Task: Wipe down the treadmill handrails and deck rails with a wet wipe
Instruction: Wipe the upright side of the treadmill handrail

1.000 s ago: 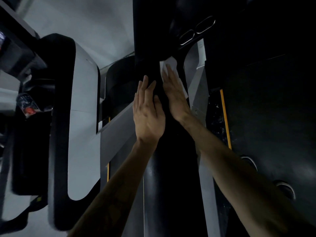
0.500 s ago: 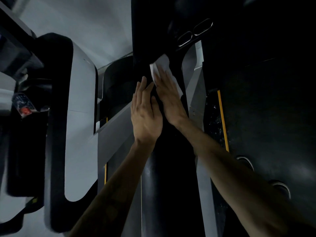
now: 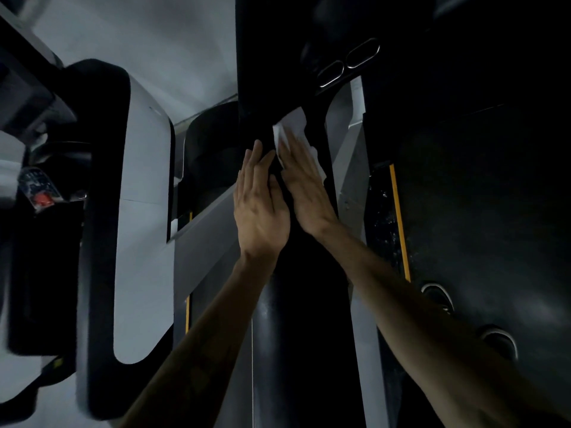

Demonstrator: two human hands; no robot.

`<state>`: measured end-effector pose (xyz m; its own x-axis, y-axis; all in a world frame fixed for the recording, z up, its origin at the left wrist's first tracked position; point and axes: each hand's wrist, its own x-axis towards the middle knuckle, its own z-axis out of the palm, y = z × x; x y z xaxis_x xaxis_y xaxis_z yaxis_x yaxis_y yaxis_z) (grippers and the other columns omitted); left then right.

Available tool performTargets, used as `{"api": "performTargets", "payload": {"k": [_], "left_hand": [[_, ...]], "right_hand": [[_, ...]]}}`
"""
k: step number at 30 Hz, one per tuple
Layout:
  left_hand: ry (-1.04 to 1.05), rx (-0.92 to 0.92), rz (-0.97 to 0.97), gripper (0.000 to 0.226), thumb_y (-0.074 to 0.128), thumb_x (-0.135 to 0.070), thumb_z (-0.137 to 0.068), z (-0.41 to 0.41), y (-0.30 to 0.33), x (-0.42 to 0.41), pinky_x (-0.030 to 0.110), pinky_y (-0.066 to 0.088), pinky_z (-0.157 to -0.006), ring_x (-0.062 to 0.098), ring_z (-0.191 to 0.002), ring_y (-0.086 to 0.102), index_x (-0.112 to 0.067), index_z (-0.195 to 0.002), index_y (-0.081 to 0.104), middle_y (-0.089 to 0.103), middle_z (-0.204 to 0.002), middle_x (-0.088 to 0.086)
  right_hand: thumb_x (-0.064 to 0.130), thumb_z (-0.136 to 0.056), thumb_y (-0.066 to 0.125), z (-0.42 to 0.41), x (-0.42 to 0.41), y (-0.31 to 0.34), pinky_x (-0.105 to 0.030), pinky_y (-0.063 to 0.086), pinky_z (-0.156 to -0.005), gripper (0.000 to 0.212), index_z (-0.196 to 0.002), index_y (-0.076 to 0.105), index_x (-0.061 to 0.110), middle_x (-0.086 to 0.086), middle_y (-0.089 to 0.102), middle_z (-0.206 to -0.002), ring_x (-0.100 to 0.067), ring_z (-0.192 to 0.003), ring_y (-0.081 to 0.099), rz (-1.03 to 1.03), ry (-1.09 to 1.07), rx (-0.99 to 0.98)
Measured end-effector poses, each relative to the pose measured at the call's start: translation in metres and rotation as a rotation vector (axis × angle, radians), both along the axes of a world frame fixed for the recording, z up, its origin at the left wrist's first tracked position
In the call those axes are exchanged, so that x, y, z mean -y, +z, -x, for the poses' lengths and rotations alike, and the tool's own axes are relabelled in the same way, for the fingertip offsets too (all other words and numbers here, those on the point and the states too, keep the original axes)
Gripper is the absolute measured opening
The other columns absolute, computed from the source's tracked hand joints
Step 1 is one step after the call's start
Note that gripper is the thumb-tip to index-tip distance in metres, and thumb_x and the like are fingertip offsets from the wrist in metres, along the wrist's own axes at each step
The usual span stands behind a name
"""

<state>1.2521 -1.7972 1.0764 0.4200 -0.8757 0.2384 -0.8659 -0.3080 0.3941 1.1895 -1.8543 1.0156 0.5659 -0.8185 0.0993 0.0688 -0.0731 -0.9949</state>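
On handrail (image 3: 302, 319), wipe (image 3: 293, 128) lengthwise, right hand (image 3: 304, 183) flat

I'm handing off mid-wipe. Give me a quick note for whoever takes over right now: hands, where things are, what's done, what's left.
Right hand: flat, fingers straight, pressing the wipe onto the black rail.
Left hand: flat, open, beside the right hand against the same rail, holding nothing.
Wipe: white, bunched under the right fingertips, near the rail's far end.
Done: cannot tell how much is already wiped.
Left: finish this rail, then probably the other handrails and deck rails.
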Motion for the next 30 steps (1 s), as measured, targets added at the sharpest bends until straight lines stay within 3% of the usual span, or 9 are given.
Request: {"api": "performTargets", "payload": {"k": [7, 15, 20, 23, 27, 28, 30], "left_hand": [[0.009, 0.044, -0.015, 0.039, 0.042, -0.007, -0.106, -0.002, -0.002, 0.0, 0.052, 0.033, -0.121, 0.026, -0.151, 0.035, -0.005, -0.142, 0.056, 0.043, -0.159, 0.011], [0.016, 0.021, -0.025, 0.048, 0.03, -0.021, -0.105, 0.001, 0.003, -0.001, 0.048, 0.03, -0.123, 0.023, -0.153, 0.032, -0.006, -0.142, 0.056, 0.042, -0.161, 0.009], [0.03, 0.024, -0.025, 0.04, 0.039, -0.013, -0.107, -0.001, 0.001, -0.001, 0.045, 0.029, -0.124, 0.021, -0.153, 0.031, -0.008, -0.143, 0.056, 0.042, -0.161, 0.007], [0.031, 0.042, -0.034, 0.039, 0.043, -0.009, -0.106, -0.002, 0.001, -0.002, 0.042, 0.028, -0.125, 0.02, -0.153, 0.03, -0.009, -0.143, 0.055, 0.042, -0.161, 0.006], [0.03, 0.055, -0.04, 0.039, 0.043, -0.008, -0.106, 0.0, 0.002, -0.001, 0.044, 0.028, -0.124, 0.02, -0.153, 0.03, -0.008, -0.143, 0.055, 0.041, -0.161, 0.006], [0.029, 0.049, -0.04, 0.039, 0.043, -0.008, -0.106, 0.0, 0.002, -0.001, 0.045, 0.029, -0.124, 0.021, -0.153, 0.03, -0.008, -0.143, 0.056, 0.041, -0.161, 0.006], [0.032, 0.041, -0.038, 0.039, 0.041, -0.009, -0.106, 0.0, 0.003, -0.002, 0.047, 0.03, -0.123, 0.021, -0.153, 0.031, -0.008, -0.143, 0.056, 0.042, -0.161, 0.007]], "right_hand": [[0.028, -0.114, 0.025, -0.009, 0.018, -0.008, -0.047, 0.0, -0.129, 0.053, -0.164, 0.01, 0.02, 0.003, 0.001, -0.173, -0.009, -0.158, -0.005, -0.216, -0.044, -0.024], [0.037, -0.108, 0.023, 0.007, -0.025, -0.026, -0.052, 0.001, -0.129, 0.054, -0.16, 0.01, 0.026, 0.011, 0.001, -0.169, -0.009, -0.158, -0.006, -0.006, -0.044, -0.006], [0.051, -0.107, 0.018, -0.013, 0.017, -0.014, -0.058, -0.006, -0.126, 0.058, -0.163, 0.01, 0.034, 0.02, -0.006, -0.168, -0.009, -0.157, -0.011, -0.103, -0.051, -0.084], [0.044, -0.112, 0.022, -0.009, 0.016, -0.019, -0.053, -0.003, -0.128, 0.054, -0.164, 0.01, 0.034, 0.014, -0.004, -0.172, -0.008, -0.158, -0.009, -0.223, -0.059, -0.07], [0.039, -0.11, 0.03, 0.005, -0.022, -0.021, -0.027, 0.005, -0.129, 0.057, -0.163, 0.018, 0.022, 0.007, 0.008, -0.172, -0.005, -0.157, 0.004, -0.301, -0.107, 0.012], [0.033, -0.11, 0.033, 0.007, -0.033, -0.022, -0.028, 0.009, -0.129, 0.056, -0.162, 0.022, 0.016, 0.002, 0.013, -0.172, -0.008, -0.158, 0.008, -0.274, -0.138, 0.023], [0.021, -0.11, 0.038, 0.01, -0.048, -0.021, -0.043, 0.018, -0.129, 0.05, -0.158, 0.032, 0.007, -0.008, 0.026, -0.168, -0.02, -0.157, 0.018, -0.173, -0.2, 0.038]]}}
